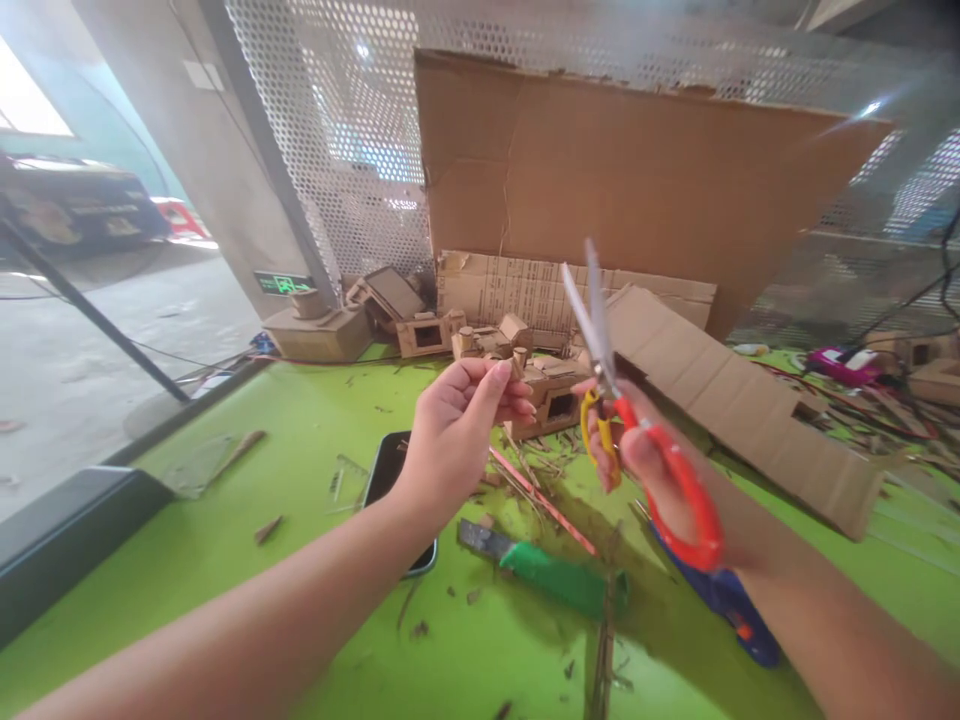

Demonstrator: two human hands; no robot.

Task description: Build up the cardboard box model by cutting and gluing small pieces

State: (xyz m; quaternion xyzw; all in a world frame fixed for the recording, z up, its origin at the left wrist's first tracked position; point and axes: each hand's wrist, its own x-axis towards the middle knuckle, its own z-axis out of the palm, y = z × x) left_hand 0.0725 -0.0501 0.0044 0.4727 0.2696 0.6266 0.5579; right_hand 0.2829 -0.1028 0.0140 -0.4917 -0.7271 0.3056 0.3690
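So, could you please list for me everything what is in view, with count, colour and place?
Table: one, green, below
Scissors: one, red-and-yellow handles, right hand
Cutter: one, green, front centre
Tool: one, blue, below right wrist
Phone-like slab: one, dark, behind left forearm
Strip: one, pinkish red, centre
Cardboard models: several, brown, back
Cardboard sheets: several, brown, back and right
Scraps: many, brown, scattered
Plastic pieces: at least two, clear, left
Unclear object: one, purple, back right
Screen: perforated, silvery, behind
Exit sign: one, green, back left
Left hand: one, centre, fingers pinched, contents unclear
Right hand: one, right, gripping scissors
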